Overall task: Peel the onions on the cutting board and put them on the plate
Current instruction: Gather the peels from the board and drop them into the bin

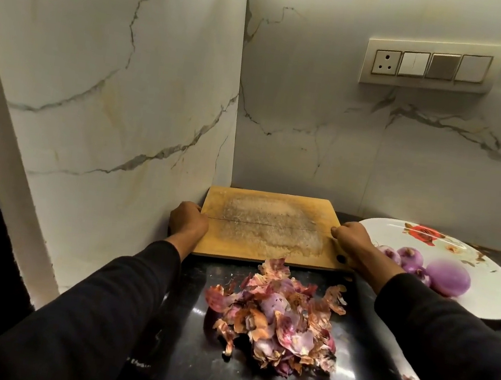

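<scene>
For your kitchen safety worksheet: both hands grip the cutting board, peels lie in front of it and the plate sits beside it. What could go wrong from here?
1. Pulling the cutting board nearer could scatter the onion peels off the counter.
2. The right hand could nudge the plate and roll the peeled onions.

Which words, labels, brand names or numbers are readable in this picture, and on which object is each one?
No text can be read.
Left sleeve: small pale marks near its lower edge, too blurred to read.
Plate: only a flower picture, no words.
Switch panel: no visible lettering.
Cutting board: no lettering.
</scene>
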`<move>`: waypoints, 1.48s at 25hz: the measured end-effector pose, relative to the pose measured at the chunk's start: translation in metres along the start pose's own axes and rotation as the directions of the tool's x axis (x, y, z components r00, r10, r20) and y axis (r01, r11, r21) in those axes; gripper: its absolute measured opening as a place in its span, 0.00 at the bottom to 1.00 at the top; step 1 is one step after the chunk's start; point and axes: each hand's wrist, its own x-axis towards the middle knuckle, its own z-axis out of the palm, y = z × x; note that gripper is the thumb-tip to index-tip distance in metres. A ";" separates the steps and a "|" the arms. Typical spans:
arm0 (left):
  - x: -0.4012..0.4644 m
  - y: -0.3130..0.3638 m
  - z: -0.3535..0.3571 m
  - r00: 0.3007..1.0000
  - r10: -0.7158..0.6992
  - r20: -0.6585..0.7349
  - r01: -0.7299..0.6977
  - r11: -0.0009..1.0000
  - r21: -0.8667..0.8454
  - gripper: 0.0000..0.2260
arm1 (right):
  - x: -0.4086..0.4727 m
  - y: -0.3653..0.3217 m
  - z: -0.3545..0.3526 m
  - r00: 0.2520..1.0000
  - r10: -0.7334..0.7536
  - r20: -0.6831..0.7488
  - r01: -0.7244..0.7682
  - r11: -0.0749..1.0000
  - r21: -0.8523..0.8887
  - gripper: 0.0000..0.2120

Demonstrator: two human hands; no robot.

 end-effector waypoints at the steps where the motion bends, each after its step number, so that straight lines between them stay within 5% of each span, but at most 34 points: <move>1: 0.000 -0.002 0.002 1.000 -0.006 0.011 0.006 1.000 0.008 0.13 | 0.000 0.001 0.000 1.000 -0.016 -0.004 0.016 1.000 -0.024 0.13; 13: -0.003 -0.003 0.008 0.994 -0.060 0.088 0.055 0.997 0.061 0.16 | -0.015 -0.008 -0.005 0.985 -0.137 0.105 0.165 0.928 -0.334 0.28; 17: -0.013 -0.002 0.005 0.994 0.013 0.110 -0.015 1.000 0.017 0.20 | -0.029 0.002 -0.002 0.946 -0.325 0.007 0.311 0.898 -0.310 0.23; 24: -0.087 -0.004 -0.027 0.946 0.305 -0.114 -0.312 0.949 -0.047 0.24 | -0.075 0.039 -0.016 0.850 -0.511 -0.129 0.473 0.848 -0.241 0.23; 29: -0.157 -0.024 -0.057 0.852 0.508 0.126 -0.412 0.799 -0.437 0.49 | -0.123 0.057 -0.030 0.907 -0.414 -0.070 0.414 0.910 -0.018 0.50; 33: -0.189 -0.032 -0.051 0.702 0.577 0.416 -0.514 0.816 -0.264 0.54 | -0.164 0.048 -0.023 0.917 -0.379 0.123 0.387 0.920 -0.053 0.53; 37: -0.206 -0.009 -0.026 0.740 0.517 0.430 -0.479 0.854 -0.202 0.55 | -0.195 0.033 -0.001 0.903 -0.392 0.176 0.407 0.912 -0.057 0.53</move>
